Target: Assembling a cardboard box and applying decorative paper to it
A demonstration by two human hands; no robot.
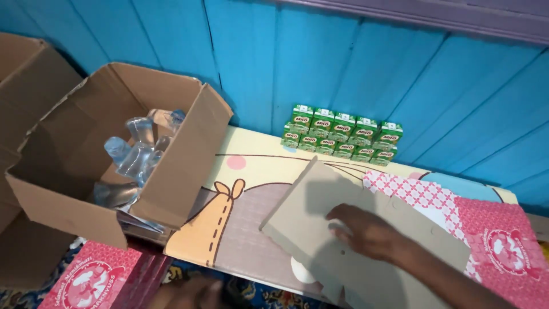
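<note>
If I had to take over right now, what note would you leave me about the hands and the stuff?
Right hand: lying flat, palm down, on the flat piece of cardboard on the patterned mat. It grips nothing.
Left hand: low at the bottom edge, blurred; I cannot tell if it holds anything.
Things: small green drink cartons stand stacked in two rows against the blue wall. The open cardboard box on the left holds clear plastic bottles.
Done: cartons lined up at the wall.
Left: bottles are still in the box; cardboard sheet still lies on the mat.
</note>
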